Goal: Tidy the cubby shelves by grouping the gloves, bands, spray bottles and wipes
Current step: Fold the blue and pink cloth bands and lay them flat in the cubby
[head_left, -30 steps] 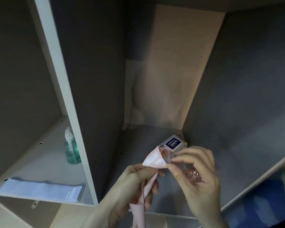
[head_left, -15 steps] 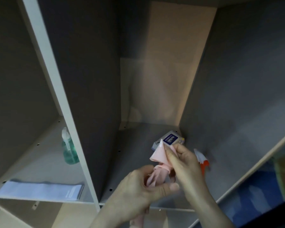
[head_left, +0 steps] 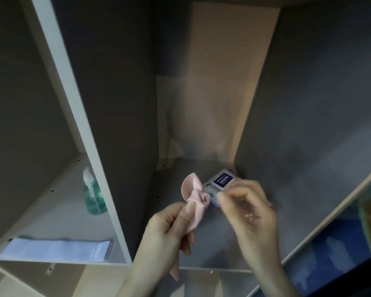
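Two hands, pink glove point(head_left: 194, 200) between left fingers point(head_left: 187, 213)

My right hand point(head_left: 247, 207) is smeared by motion, so I cannot tell whether its fingertips pinch the pink glove point(head_left: 194, 200) or only hover beside it. It covers the near end of the wipes pack point(head_left: 222, 179), whose label print is too small to read. A red tip point(head_left: 271, 205) pokes out behind my knuckles; what it belongs to is hidden. My left hand point(head_left: 169, 230) hides the glove's middle. Both my forearms run off the bottom edge.
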`<state>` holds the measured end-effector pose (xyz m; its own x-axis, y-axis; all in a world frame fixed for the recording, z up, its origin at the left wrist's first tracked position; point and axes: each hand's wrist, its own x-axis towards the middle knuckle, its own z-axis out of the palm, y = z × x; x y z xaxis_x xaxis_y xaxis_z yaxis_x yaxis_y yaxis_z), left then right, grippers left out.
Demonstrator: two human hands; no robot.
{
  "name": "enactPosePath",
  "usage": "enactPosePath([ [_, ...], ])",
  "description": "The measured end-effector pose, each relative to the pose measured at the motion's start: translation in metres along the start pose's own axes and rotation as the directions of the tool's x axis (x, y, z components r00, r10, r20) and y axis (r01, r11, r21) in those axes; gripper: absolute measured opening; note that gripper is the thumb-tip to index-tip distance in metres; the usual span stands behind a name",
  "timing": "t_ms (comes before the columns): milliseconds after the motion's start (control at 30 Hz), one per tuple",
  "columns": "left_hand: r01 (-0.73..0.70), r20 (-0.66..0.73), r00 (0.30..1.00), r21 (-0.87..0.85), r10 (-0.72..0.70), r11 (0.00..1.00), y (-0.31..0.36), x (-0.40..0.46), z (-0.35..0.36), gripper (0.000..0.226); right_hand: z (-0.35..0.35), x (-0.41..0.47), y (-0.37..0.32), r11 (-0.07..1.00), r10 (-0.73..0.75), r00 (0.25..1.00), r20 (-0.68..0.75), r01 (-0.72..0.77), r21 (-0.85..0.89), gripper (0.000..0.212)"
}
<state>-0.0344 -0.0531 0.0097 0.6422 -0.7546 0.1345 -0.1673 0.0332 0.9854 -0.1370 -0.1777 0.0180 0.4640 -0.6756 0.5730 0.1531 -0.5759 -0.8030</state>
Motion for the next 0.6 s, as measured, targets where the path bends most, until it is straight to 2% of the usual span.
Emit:
enactPosePath([
  [33,-0.011,0.001,1.0,-0.006,0.011,1.0,0.001,0.0,0.0,0.039,0.0,-0.002,-0.002,0.993,-0.078,0.995,0.069,0.083,-0.082,0.02],
  [100,-0.035,0.012,0.999,0.005,0.035,0.999,0.002,-0.001,-0.001,0.035,0.002,-0.004,-0.005,0.971,-0.137,0.977,0.166,0.165,-0.172,0.023],
  [200,-0.039,0.018,0.999,0.066,0.038,0.997,0.002,-0.004,-0.001,0.035,0.004,-0.005,-0.005,0.95,-0.198,0.969,0.15,0.227,-0.214,0.015],
  [267,-0.073,-0.033,0.996,0.173,0.08,0.982,-0.002,-0.005,-0.002,0.036,0.004,-0.006,-0.004,0.945,-0.225,0.966,0.13,0.249,-0.211,0.01],
  [300,-0.111,-0.093,0.986,0.258,0.139,0.96,-0.003,-0.005,-0.003,0.034,0.005,-0.007,-0.003,0.946,-0.228,0.966,0.123,0.25,-0.208,0.009],
  [367,-0.228,-0.194,0.922,0.428,0.335,0.874,0.0,-0.004,-0.008,0.038,0.004,-0.007,-0.003,0.952,-0.215,0.97,0.115,0.234,-0.196,0.007],
  [433,-0.379,-0.142,0.843,0.527,0.519,0.76,0.005,-0.002,-0.013,0.035,0.005,-0.008,-0.005,0.963,-0.196,0.972,0.127,0.215,-0.16,0.007],
  [500,-0.474,-0.065,0.809,0.517,0.584,0.713,0.008,-0.002,-0.014,0.025,0.006,-0.008,-0.006,0.971,-0.191,0.97,0.153,0.209,-0.113,0.003],
  [600,-0.486,-0.048,0.83,0.427,0.556,0.763,0.009,0.0,-0.02,0.018,0.009,-0.011,-0.007,0.973,-0.186,0.965,0.183,0.207,-0.1,0.006],
])
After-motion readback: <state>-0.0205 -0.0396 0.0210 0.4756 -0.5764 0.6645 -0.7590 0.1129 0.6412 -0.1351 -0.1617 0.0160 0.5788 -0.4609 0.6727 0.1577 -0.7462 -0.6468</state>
